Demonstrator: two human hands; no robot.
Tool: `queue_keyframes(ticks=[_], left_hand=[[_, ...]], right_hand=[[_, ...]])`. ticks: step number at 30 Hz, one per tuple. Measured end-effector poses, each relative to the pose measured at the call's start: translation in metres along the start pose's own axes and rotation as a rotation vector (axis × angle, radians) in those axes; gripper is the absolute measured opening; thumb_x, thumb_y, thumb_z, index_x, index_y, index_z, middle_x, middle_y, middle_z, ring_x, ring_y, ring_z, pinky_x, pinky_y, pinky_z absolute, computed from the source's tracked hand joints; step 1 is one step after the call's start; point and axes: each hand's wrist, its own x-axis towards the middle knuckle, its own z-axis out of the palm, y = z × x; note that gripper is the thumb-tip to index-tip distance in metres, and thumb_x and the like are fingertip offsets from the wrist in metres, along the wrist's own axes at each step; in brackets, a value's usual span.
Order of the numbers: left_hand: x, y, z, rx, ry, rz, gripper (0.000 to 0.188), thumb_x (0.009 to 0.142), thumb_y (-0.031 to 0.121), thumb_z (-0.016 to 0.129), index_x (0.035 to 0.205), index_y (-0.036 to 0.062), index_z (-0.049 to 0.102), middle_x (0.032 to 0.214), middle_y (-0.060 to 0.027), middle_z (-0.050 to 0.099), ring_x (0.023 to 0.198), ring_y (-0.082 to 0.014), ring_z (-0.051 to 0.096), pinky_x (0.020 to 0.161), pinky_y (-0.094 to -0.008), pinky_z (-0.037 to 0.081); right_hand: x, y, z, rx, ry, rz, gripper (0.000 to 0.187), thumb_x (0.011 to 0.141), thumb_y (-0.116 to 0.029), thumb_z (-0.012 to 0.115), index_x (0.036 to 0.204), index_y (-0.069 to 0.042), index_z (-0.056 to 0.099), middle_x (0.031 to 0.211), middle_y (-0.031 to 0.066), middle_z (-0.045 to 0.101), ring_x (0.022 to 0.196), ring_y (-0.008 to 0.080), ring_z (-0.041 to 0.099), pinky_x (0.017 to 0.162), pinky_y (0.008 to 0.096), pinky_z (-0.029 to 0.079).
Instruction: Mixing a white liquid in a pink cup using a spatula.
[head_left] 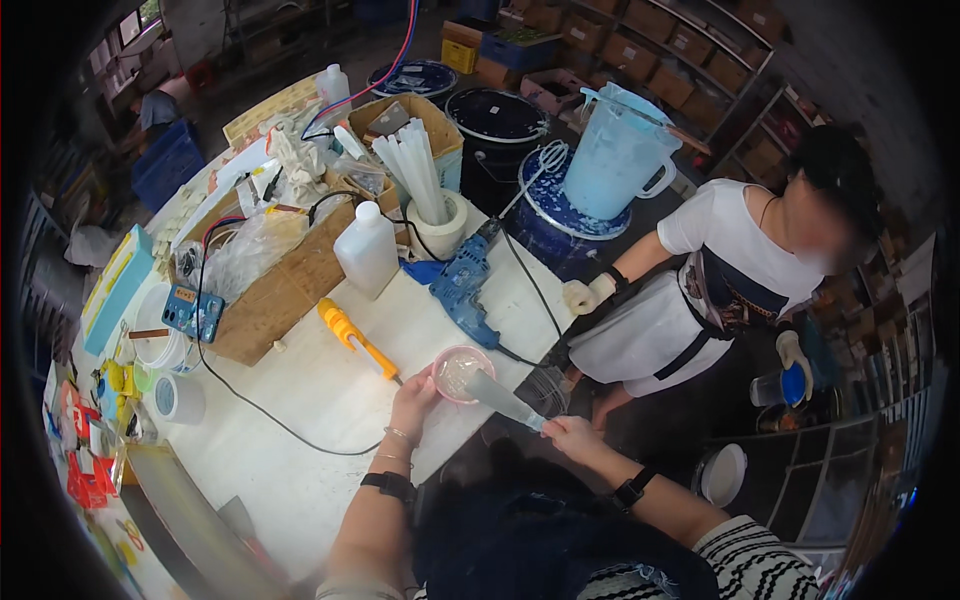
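Observation:
My left hand [412, 402] grips the side of a small pink bowl [438, 368] at the table's near right edge. Inside the bowl is a clear, glossy mass. My right hand [572, 438] is closed on the narrow end of a pale translucent tapered piece [510, 402]; whether it is a bag or a stiff tool, I cannot tell. Its wide end reaches into the bowl. Close by on the white table [310, 400] lie a yellow-orange corded hand tool [355, 338] and a blue power drill with a wire whisk head [465, 290].
A white plastic bottle [366, 250], a white pot of translucent tubes [440, 225] and a cardboard box [275, 290] stand farther back. Black cables cross the tabletop. A gloved co-worker [740, 240] stands at the right, near a blue drum [560, 225] bearing a large pitcher [620, 150].

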Motion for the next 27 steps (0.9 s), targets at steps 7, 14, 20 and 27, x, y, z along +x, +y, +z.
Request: queue_keyframes(ticks=[7,14,20,27], left_hand=[[-0.002,0.000,-0.013,0.016,0.022,-0.030,0.023,0.092,0.023,0.054,0.098,0.0014,0.059,0.116,-0.0044,0.057,0.099,-0.0115,0.053,0.092,-0.0268,0.041],[0.005,-0.006,-0.006,-0.002,-0.018,-0.023,0.028,0.093,0.021,0.052,0.105,-0.0035,0.059,0.124,-0.0081,0.055,0.104,-0.0130,0.053,0.094,-0.0269,0.040],[0.002,-0.007,-0.013,-0.002,-0.013,-0.013,0.023,0.092,0.018,0.053,0.100,-0.0024,0.058,0.130,-0.0088,0.051,0.108,-0.0133,0.051,0.095,-0.0270,0.039],[0.003,-0.009,-0.015,0.025,0.010,-0.033,0.024,0.091,0.019,0.055,0.101,-0.0021,0.057,0.132,-0.0091,0.050,0.111,-0.0130,0.050,0.096,-0.0260,0.039]], right_hand=[[-0.050,-0.043,-0.058,0.494,-0.239,0.163,0.037,0.095,-0.034,0.046,0.085,-0.001,0.060,0.053,-0.0043,0.043,0.043,0.0028,0.038,0.039,0.0178,0.026],[-0.003,-0.045,-0.024,0.493,-0.192,0.056,0.036,0.094,-0.035,0.048,0.085,-0.003,0.062,0.056,-0.0036,0.047,0.045,0.0042,0.040,0.042,0.0212,0.031],[-0.021,-0.012,-0.065,-0.010,-0.030,0.034,0.036,0.089,-0.035,0.055,0.080,-0.001,0.065,0.059,0.0026,0.057,0.055,0.0095,0.054,0.052,0.0264,0.042],[-0.033,-0.115,-0.113,-0.395,0.066,-0.355,0.025,0.090,-0.027,0.055,0.096,-0.003,0.059,0.069,0.0121,0.060,0.054,0.0220,0.061,0.048,0.0319,0.046]])
